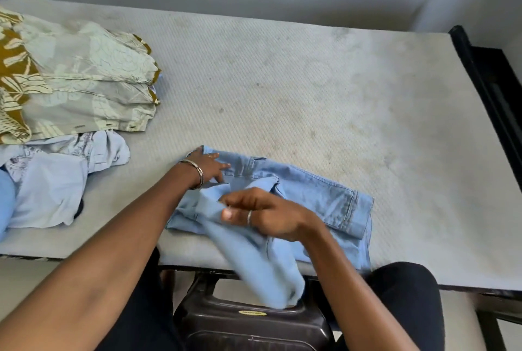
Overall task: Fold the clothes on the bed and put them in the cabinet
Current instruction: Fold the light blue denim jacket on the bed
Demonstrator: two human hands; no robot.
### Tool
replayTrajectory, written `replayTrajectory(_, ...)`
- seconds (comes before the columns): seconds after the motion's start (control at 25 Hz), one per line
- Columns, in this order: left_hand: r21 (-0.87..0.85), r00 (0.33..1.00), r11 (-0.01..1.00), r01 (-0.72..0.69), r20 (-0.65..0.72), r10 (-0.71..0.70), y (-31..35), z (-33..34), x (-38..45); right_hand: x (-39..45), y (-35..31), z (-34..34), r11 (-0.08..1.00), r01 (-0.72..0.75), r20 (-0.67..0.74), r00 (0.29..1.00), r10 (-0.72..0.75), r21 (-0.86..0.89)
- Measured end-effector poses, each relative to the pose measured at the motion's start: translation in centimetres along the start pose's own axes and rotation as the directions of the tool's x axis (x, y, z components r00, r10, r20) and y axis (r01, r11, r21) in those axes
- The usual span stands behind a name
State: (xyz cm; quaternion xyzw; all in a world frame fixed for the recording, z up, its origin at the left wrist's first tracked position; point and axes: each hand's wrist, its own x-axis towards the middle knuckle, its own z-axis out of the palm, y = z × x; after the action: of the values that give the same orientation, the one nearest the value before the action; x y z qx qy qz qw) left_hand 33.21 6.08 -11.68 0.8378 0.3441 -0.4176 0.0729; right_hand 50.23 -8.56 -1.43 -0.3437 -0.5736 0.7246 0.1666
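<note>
**Ana:** Head view first: where's the garment being worked on?

**Ben:** The light blue denim piece [310, 198] lies at the near edge of the bed [310, 82], partly folded, with one loose end hanging off the edge toward a dark plastic stool [254, 325] below. I'd say it sits that close so both arms can reach it without leaning.

**Ana:** And the hands?

**Ben:** The left hand [207, 167], a bangle at its wrist, rests flat on the far left corner of the denim, fingers straight. That reads as an anchor, pinning the cloth so it won't slide while the other end is pulled. The right hand [262, 213], wearing a ring, has its grip clamped on a fold of the loose fabric, thumb and fingers pinching it above the middle of the garment.

**Ana:** Why lifted there?

**Ben:** My guess is the hanging part is being brought up and over to make the next fold. The cloth under that hand is blurred, so the exact edge it holds I can't tell.

**Ana:** What else is on the bed?

**Ben:** To the left, well apart from the denim, a pale blue crumpled garment [56, 181], and behind it a patterned cream and mustard cloth [84, 82]. Both look unfolded, so the folding seems early. No cabinet is in view.
</note>
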Motion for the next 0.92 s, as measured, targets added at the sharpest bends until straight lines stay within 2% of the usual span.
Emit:
replayTrajectory(0.08, -0.190, 0.977, 0.966, 0.176, -0.085, -0.195, -0.2, 0.3, -0.1, 0.5, 2.8, 0.2, 0.963, -0.064, 0.078, 0.993, 0.088, -0.263)
replayTrajectory(0.12, -0.314, 0.937, 0.911, 0.267, -0.137, -0.322, 0.3, 0.4, -0.2, 0.2, 4.5, -0.2, 0.932, -0.119, 0.007, 0.992, 0.129, -0.343)
replayTrajectory(0.16, -0.462, 0.871, 0.819, 0.340, -0.174, -0.459, 1.0, 0.4, -0.4, -0.5, 6.0, -0.9, 0.918, -0.193, -0.168, 0.976, 0.142, -0.346)
replayTrajectory(0.2, -0.619, 0.787, 0.682, 0.391, -0.160, -0.596, 1.8, 0.5, -0.5, -1.7, 7.4, -1.6, 0.923, -0.267, -0.446, 0.886, 0.123, -0.276)
replayTrajectory(0.24, -0.755, 0.710, 0.506, 0.417, -0.077, -0.700, 2.6, 0.6, -0.7, -3.2, 8.8, -2.4, 0.930, -0.341, -0.751, 0.649, 0.124, -0.141)
replayTrajectory(0.28, -0.838, 0.665, 0.339, 0.427, 0.037, -0.746, 3.2, 1.1, -0.6, -5.0, 9.9, -3.2, 0.920, -0.388, -0.946, 0.278, 0.165, 0.046)
replayTrajectory(0.32, -0.882, 0.651, 0.216, 0.418, 0.126, -0.749, 3.6, 1.7, -0.4, -6.9, 11.0, -4.2, 0.885, -0.401, -0.971, -0.065, 0.229, 0.235)
replayTrajectory(0.36, -0.894, 0.660, 0.140, 0.426, 0.201, -0.724, 4.0, 2.4, -0.2, -8.6, 12.2, -5.3, 0.831, -0.391, -0.914, -0.263, 0.310, 0.395)
replayTrajectory(0.4, -0.901, 0.664, 0.089, 0.424, 0.243, -0.707, 4.2, 2.8, -0.1, -9.7, 13.0, -6.1, 0.770, -0.378, -0.853, -0.321, 0.411, 0.514)
replayTrajectory(0.48, -0.920, 0.641, -0.118, 0.374, 0.349, -0.684, 4.5, 3.3, 0.3, -10.4, 13.9, -7.3, 0.696, -0.389, -0.797, -0.259, 0.546, 0.604)
replayTrajectory(0.52, -0.924, 0.626, -0.222, 0.312, 0.376, -0.683, 4.5, 3.6, 0.6, -10.5, 14.2, -7.5, 0.698, -0.394, -0.800, -0.241, 0.549, 0.598)
replayTrajectory(0.6, -0.937, 0.618, -0.303, 0.173, 0.343, -0.707, 4.6, 3.2, 0.8, -10.9, 13.6, -8.3, 0.750, -0.382, -0.841, -0.277, 0.464, 0.540)
replayTrajectory(0.72, -0.890, 0.545, -0.455, -0.022, 0.370, -0.752, 3.5, 2.8, 1.4, -12.1, 12.9, -10.5, 0.839, -0.324, -0.877, -0.358, 0.320, 0.438)
replayTrajectory(0.76, -0.869, 0.544, -0.491, -0.064, 0.383, -0.747, 3.0, 3.0, 1.7, -12.6, 13.1, -11.0, 0.840, -0.323, -0.877, -0.362, 0.316, 0.436)
replayTrajectory(0.92, -0.872, 0.654, -0.484, -0.068, 0.328, -0.682, 2.2, 4.7, 2.5, -13.1, 15.0, -11.0, 0.741, -0.442, -0.863, -0.260, 0.434, 0.506)
